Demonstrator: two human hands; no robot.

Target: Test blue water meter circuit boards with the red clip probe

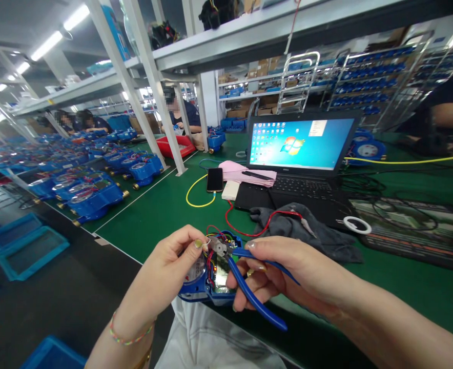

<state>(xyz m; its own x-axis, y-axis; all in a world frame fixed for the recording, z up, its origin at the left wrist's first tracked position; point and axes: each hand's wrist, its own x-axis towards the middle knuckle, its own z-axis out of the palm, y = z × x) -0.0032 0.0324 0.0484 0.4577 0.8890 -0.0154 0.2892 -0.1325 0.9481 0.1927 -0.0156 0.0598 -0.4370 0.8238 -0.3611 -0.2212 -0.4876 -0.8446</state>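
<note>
My right hand is wrapped round blue-handled side cutters, with the handles spread apart. Their metal jaws reach left to the fingertips of my left hand. Thumb and forefinger of that hand pinch a thin white strip, and the jaws are right at it. Whether the blades touch the strip I cannot tell. Beneath both hands lies an opened blue meter with a round dial, red, yellow and black wires and a lit circuit board. My left hand covers part of the dial.
Behind the meter are a grey cloth, a red cable, a phone, pink paper and a laptop. Many blue meters stand at left, beside shelf posts. A person sits beyond.
</note>
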